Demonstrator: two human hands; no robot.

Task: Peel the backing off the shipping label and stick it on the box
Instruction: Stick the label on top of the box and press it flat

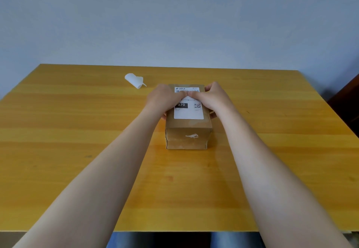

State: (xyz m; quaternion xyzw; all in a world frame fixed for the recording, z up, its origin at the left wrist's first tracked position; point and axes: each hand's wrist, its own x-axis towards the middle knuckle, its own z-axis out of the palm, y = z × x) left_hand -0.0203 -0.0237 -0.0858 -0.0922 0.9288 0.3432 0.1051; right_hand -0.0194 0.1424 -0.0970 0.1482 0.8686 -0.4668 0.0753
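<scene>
The label (pixel 188 109) lay flat on top of the box (pixel 188 131) at table (pixel 77 131) centre; its curled backing (pixel 134 80) sat at ten o'clock. Left hand (pixel 162 97) and right hand (pixel 213 96) pressed fingertips together on it, pinching nothing. Only smoothing seemed left.

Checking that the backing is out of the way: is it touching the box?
Apart. The head view shows the curled backing lying on the table left of and behind the box, with bare wood between them.

Brown box (pixel 188 137); white label (pixel 189 112)
</scene>
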